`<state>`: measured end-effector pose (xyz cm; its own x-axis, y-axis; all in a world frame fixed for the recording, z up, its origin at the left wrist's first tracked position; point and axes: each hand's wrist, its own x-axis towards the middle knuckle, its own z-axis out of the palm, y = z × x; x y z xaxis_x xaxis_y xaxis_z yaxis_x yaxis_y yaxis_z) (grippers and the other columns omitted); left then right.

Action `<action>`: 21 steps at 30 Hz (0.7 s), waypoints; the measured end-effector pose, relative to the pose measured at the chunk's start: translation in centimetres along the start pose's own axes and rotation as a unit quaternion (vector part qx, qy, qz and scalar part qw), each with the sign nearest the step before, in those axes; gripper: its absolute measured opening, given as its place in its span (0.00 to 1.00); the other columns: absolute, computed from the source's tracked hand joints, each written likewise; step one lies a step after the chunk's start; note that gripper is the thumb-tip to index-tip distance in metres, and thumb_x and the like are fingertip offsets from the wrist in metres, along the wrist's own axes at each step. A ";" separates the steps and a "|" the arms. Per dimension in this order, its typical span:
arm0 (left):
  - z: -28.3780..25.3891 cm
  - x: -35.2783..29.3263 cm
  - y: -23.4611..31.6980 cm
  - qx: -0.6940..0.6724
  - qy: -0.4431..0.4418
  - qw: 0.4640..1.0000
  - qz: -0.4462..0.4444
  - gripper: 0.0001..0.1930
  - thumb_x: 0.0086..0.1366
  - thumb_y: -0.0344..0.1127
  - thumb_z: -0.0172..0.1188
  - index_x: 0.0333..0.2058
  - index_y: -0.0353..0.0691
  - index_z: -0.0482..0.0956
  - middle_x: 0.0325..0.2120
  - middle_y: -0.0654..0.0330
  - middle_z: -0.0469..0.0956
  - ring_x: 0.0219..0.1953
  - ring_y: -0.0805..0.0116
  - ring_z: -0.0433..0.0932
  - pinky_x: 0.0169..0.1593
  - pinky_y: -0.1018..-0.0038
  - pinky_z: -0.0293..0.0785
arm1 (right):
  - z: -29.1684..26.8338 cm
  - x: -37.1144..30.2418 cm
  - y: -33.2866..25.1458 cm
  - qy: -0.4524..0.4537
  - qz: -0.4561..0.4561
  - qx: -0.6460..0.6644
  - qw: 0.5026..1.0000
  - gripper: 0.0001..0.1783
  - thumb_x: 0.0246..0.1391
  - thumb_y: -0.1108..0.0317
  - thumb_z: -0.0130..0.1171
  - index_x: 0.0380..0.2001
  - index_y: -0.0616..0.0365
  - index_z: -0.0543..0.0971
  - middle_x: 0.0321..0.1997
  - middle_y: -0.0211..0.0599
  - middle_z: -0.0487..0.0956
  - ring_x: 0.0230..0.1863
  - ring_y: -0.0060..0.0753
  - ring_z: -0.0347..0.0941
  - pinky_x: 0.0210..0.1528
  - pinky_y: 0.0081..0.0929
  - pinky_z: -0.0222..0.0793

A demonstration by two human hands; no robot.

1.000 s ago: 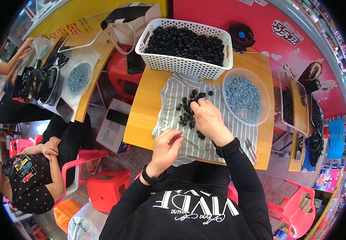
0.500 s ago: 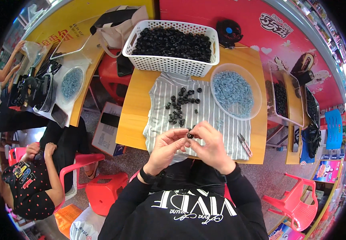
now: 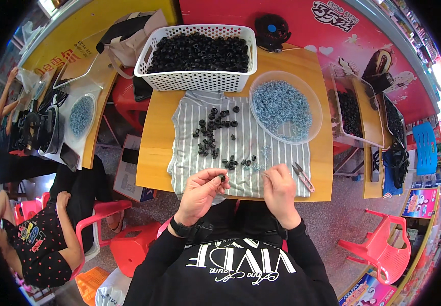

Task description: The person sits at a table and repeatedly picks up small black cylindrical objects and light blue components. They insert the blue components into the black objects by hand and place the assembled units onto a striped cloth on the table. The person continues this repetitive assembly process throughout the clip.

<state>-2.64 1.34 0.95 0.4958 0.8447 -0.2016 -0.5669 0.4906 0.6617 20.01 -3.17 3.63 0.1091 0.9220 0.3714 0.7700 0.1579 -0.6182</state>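
Observation:
My left hand (image 3: 200,193) pinches a small black ring-shaped part (image 3: 222,178) between thumb and fingertips, just over the front edge of a grey-and-white striped cloth (image 3: 271,153). My right hand (image 3: 280,193) is to its right, fingers closed; whatever they pinch is too small to make out. Beside its fingertips lie small bluish clear pieces (image 3: 255,167). Several loose black parts (image 3: 213,127) are scattered on the cloth, with a small cluster (image 3: 230,162) nearer my left hand. A pair of thread snips (image 3: 303,177) rests right of my right hand.
A white perforated basket (image 3: 195,80) heaped with black parts stands at the back. Right of the cloth's middle is a round clear tub (image 3: 316,115) of bluish pieces. A black fan (image 3: 272,31) sits behind. Another person (image 3: 42,234) sits left; a red chair (image 3: 378,245) stands right.
My hands, together around a black part before, are now apart. The left keeps the part; the right has moved away rightward. The whole view has shifted slightly.

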 end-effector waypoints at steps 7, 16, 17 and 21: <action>0.1 0.4 -0.8 -0.041 -0.029 0.997 -0.057 0.12 0.69 0.27 0.57 0.50 0.30 0.77 0.40 0.54 0.80 0.39 0.68 0.80 0.42 0.77 0.76 | -0.2 1.6 1.7 -0.018 0.012 -0.053 0.998 0.05 0.44 0.81 0.60 0.28 0.62 0.78 0.31 0.42 0.71 0.35 0.49 0.72 0.34 0.41 0.67; -0.5 0.6 -1.0 -0.072 -0.028 0.994 -0.081 0.13 0.69 0.26 0.57 0.51 0.31 0.77 0.41 0.53 0.79 0.39 0.68 0.79 0.42 0.77 0.76 | 0.0 1.5 2.0 -0.046 -0.004 -0.033 0.998 0.08 0.47 0.80 0.59 0.33 0.60 0.76 0.30 0.44 0.71 0.33 0.52 0.72 0.33 0.44 0.66; -0.5 0.6 -1.0 -0.074 -0.028 0.994 -0.082 0.13 0.69 0.26 0.57 0.51 0.31 0.77 0.41 0.53 0.79 0.39 0.68 0.79 0.42 0.77 0.76 | -0.1 1.3 2.1 -0.049 -0.002 -0.020 0.999 0.09 0.47 0.80 0.59 0.33 0.60 0.76 0.30 0.45 0.71 0.33 0.53 0.72 0.33 0.44 0.66; -0.3 0.6 -0.7 -0.074 -0.029 0.993 -0.086 0.13 0.69 0.27 0.57 0.51 0.31 0.77 0.41 0.54 0.80 0.39 0.68 0.79 0.42 0.77 0.76 | -0.3 1.3 1.9 -0.071 0.003 -0.004 0.997 0.08 0.47 0.82 0.59 0.33 0.62 0.77 0.31 0.46 0.72 0.33 0.54 0.73 0.33 0.43 0.67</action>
<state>-2.17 1.53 0.20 0.6281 0.7341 -0.2581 -0.5583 0.6562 0.5076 21.76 -1.77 3.15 0.0231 0.9640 0.2651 0.7745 0.1504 -0.6144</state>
